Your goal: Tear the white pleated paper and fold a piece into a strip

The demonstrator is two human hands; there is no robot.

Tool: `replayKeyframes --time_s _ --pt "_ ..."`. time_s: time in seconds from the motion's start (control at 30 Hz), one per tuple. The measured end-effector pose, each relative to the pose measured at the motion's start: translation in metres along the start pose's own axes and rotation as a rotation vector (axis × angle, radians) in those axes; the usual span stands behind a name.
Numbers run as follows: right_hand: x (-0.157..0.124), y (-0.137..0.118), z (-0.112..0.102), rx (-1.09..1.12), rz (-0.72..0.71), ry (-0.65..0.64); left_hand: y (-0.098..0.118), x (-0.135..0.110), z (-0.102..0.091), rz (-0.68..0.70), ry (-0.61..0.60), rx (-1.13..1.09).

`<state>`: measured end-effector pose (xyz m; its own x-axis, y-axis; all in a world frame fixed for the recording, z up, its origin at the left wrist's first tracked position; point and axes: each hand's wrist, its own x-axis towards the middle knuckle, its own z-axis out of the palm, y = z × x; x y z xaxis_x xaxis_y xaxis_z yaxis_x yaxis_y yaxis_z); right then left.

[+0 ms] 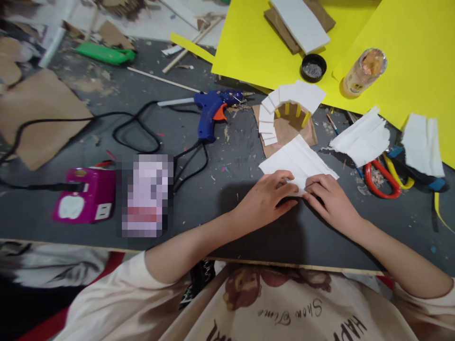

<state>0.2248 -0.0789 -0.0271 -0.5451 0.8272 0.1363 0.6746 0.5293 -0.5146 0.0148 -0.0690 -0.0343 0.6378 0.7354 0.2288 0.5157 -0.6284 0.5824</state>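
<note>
Lying at the left of the tabletop (213, 208) are a pink plug box (83, 194) and a blue glue gun (213, 109). In the middle, the left hand (266, 199) and right hand (329, 199) both pinch the near edge of the flat white paper (298, 158). Red scissors (382, 180) lie further right.

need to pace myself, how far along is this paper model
Done: a curved white stair model with yellow posts stands on brown card. In hand: the left hand and right hand press the near corner of a pleated white sheet. Likely left: two more pleated pieces lie loose at right; the glue gun lies untouched.
</note>
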Motion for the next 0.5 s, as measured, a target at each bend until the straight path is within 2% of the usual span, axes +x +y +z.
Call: replayKeyframes --time_s 0.2,0.4,0.5 --pt "-0.0015 -0.0005 -0.0011 0.029 -0.004 0.016 -0.0037 -0.0014 0.0037 -0.014 0.02 0.01" --pt "-0.0046 -0.001 -0.0023 -0.002 -0.087 -0.003 -0.0038 -0.0018 0.0041 -0.006 0.024 0.03" --pt "-0.0033 -0.0013 -0.0022 0.01 -0.066 0.021 -0.0022 -0.0007 0.003 -0.011 0.022 0.034"
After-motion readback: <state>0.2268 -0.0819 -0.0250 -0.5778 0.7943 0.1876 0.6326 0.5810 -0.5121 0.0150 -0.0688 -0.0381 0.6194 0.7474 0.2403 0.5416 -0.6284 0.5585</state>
